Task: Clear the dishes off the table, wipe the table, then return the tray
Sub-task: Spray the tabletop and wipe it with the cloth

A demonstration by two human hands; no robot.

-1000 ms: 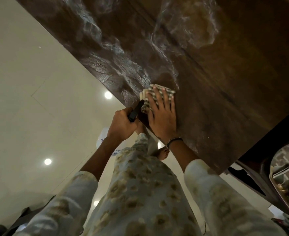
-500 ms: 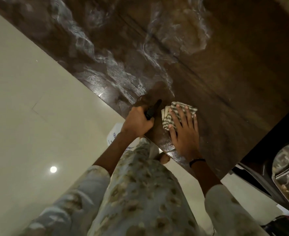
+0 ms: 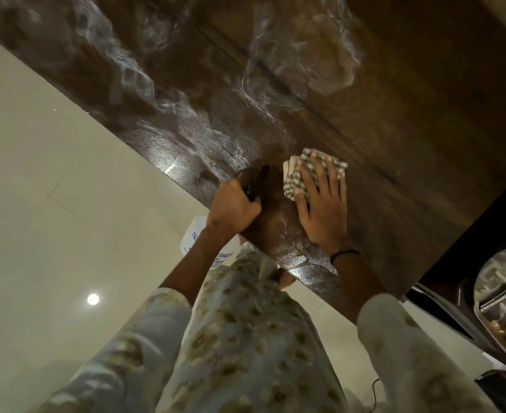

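A dark wooden table point(image 3: 365, 93) fills the upper part of the view, with pale wet streaks across its left half. My right hand point(image 3: 324, 207) lies flat with straight fingers on a folded checked cloth point(image 3: 293, 177), pressing it on the tabletop near the front edge. My left hand point(image 3: 232, 208) grips the black trigger head of a white spray bottle point(image 3: 193, 238). The bottle body hangs below the table edge, partly hidden by my wrist.
A shiny metal tray point(image 3: 502, 296) shows at the right edge on a dark stand, beyond the table's corner. Pale floor tiles point(image 3: 52, 204) spread to the left. A dark object with a thin cable point(image 3: 502, 389) lies at the bottom right.
My right hand has slid the cloth to the right along the front edge and slightly toward me. My left hand with the spray bottle has kept beside it.
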